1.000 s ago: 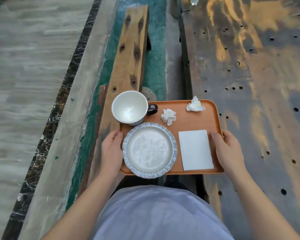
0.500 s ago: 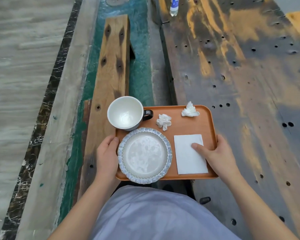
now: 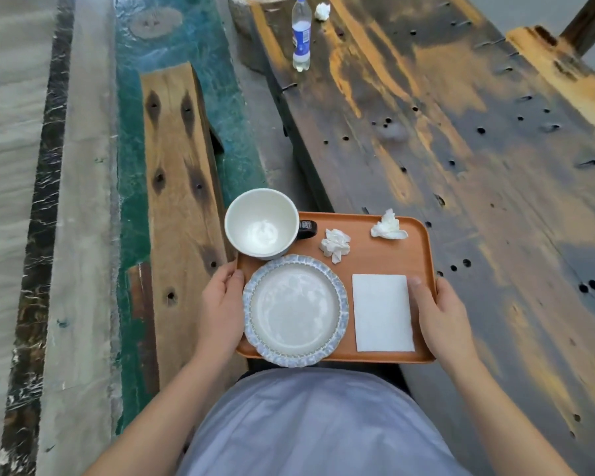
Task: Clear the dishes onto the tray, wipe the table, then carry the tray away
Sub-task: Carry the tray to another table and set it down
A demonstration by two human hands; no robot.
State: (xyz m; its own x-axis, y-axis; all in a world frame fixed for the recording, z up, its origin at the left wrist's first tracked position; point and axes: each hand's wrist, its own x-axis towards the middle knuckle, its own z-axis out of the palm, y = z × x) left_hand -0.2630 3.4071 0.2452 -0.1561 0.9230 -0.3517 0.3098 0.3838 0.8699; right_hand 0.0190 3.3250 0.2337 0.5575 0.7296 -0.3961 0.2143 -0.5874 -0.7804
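I hold an orange tray in front of my body, between the bench and the table. My left hand grips its left edge and my right hand grips its right edge, thumb resting on a flat white napkin. On the tray sit a white mug with a dark handle at the back left, a blue-rimmed plate at the front left, and two crumpled tissues along the back.
A long dark wooden table with holes runs along the right. On its far end stand a plastic bottle and another crumpled tissue. A wooden bench lies to the left, with green and marble floor beyond.
The tray has stayed in both hands while the view has tilted up, bringing the bottle and the table's far end into sight. My right thumb now lies on the napkin's edge.
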